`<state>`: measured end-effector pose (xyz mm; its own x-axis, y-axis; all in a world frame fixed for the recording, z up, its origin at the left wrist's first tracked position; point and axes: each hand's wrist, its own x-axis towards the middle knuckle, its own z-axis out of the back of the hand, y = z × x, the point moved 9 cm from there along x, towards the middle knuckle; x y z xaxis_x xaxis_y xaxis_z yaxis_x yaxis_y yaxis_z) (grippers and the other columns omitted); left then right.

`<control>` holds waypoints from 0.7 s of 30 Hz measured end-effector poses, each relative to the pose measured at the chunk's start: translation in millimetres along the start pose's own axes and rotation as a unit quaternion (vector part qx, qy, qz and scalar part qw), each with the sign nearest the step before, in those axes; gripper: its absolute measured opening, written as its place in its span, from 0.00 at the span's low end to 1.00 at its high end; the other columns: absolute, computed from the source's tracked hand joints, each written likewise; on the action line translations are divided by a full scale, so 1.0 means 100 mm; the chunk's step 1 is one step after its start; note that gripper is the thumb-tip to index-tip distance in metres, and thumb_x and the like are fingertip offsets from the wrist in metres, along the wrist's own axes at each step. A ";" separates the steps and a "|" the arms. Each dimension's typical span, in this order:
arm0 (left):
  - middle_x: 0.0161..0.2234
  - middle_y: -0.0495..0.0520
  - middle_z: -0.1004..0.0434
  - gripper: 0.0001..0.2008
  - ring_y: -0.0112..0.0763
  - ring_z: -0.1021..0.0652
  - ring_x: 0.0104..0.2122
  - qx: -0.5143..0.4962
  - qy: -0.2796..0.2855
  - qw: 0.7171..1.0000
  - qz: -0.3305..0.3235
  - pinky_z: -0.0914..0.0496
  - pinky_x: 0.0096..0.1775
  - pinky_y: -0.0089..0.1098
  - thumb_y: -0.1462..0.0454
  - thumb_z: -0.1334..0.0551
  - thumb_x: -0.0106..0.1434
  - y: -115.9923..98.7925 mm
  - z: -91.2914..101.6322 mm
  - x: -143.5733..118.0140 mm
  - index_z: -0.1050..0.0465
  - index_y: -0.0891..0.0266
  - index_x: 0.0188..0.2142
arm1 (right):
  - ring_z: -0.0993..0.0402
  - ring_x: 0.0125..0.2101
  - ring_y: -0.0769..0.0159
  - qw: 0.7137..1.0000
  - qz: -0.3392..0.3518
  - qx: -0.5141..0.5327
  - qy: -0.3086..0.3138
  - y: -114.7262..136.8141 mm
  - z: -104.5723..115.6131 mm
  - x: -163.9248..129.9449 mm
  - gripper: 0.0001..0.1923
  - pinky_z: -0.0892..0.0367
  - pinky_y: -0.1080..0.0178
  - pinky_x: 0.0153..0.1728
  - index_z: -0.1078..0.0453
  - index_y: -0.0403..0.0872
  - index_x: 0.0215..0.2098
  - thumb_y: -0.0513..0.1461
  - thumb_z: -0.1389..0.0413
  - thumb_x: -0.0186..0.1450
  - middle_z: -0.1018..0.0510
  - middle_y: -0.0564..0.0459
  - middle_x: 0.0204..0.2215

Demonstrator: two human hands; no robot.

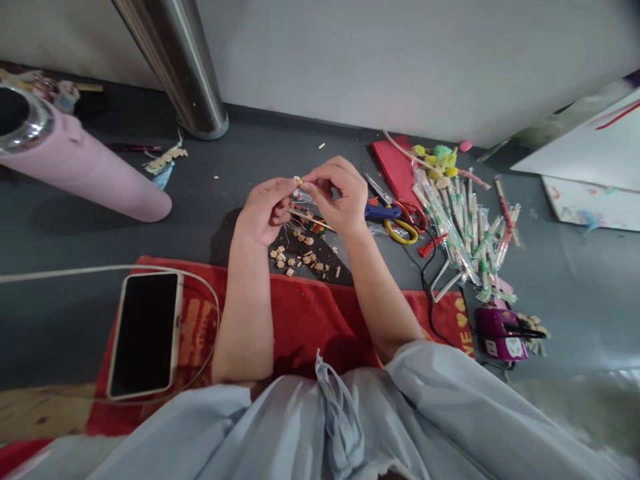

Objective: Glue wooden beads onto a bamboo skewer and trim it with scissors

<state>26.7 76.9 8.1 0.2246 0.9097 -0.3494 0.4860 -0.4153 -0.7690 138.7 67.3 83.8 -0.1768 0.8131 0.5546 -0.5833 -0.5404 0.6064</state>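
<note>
Blue clothing [300,427], phone [147,333], bottle [107,167] and scissors [386,196] surround hands [344,195] pinching a pale piece [299,181].

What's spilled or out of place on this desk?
Small beige pieces lie scattered with crumbs by the far edge of the red towel; loose and in no container, they look spilled, though they may just be laid out. A lone white bit sits apart, nearer the wall. No clear damage visible.
</note>
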 end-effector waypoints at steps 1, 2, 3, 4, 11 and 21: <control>0.15 0.40 0.44 0.13 0.11 0.45 0.13 -0.002 0.003 1.000 -0.002 0.53 0.14 0.17 0.67 0.33 0.56 0.00 0.00 0.00 0.36 0.63 0.21 | 0.33 0.30 0.69 1.000 0.004 0.003 -0.002 0.01 0.00 0.00 0.11 0.32 0.61 0.35 0.27 0.49 0.35 0.46 0.47 0.68 0.28 0.52 0.30; 0.15 0.40 0.43 0.12 0.11 0.45 0.12 -0.005 0.006 1.000 -0.005 0.53 0.14 0.17 0.68 0.33 0.56 0.00 0.00 0.01 0.35 0.63 0.21 | 0.33 0.29 0.69 1.000 0.007 0.004 -0.005 0.01 0.01 0.00 0.10 0.32 0.61 0.34 0.27 0.49 0.35 0.45 0.47 0.68 0.28 0.52 0.30; 0.15 0.40 0.43 0.12 0.11 0.45 0.12 -0.008 0.009 1.000 -0.008 0.53 0.14 0.17 0.68 0.34 0.56 0.00 -0.01 0.01 0.35 0.63 0.21 | 0.33 0.29 0.69 1.000 0.007 0.005 -0.006 0.01 0.01 0.00 0.10 0.32 0.61 0.34 0.27 0.49 0.35 0.45 0.47 0.68 0.28 0.53 0.29; 0.15 0.40 0.42 0.12 0.11 0.45 0.12 -0.011 0.012 1.000 -0.011 0.53 0.14 0.17 0.68 0.34 0.55 0.00 -0.01 0.01 0.35 0.63 0.21 | 0.33 0.29 0.69 1.000 0.006 0.003 -0.006 0.01 0.01 0.00 0.10 0.32 0.61 0.34 0.27 0.49 0.35 0.45 0.47 0.68 0.28 0.53 0.29; 0.14 0.40 0.43 0.13 0.11 0.45 0.13 0.001 0.005 1.000 -0.012 0.53 0.14 0.17 0.67 0.31 0.53 -0.01 0.01 0.00 0.36 0.63 0.20 | 0.33 0.31 0.68 0.999 -0.031 -0.023 0.022 -0.06 -0.04 -0.01 0.12 0.31 0.60 0.36 0.26 0.50 0.35 0.46 0.48 0.68 0.27 0.51 0.32; 0.13 0.39 0.46 0.14 0.11 0.46 0.12 0.018 -0.004 1.000 -0.016 0.53 0.15 0.17 0.68 0.31 0.54 -0.02 0.02 0.00 0.36 0.63 0.20 | 0.33 0.30 0.68 0.999 -0.011 -0.041 0.027 -0.05 -0.07 0.00 0.13 0.31 0.61 0.34 0.27 0.50 0.35 0.46 0.50 0.69 0.27 0.51 0.32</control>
<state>23.7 77.5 8.6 0.2032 0.9226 -0.3278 0.4628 -0.3855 -0.7983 136.7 71.5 76.6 -0.2037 0.8364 0.5088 -0.6503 -0.5041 0.5683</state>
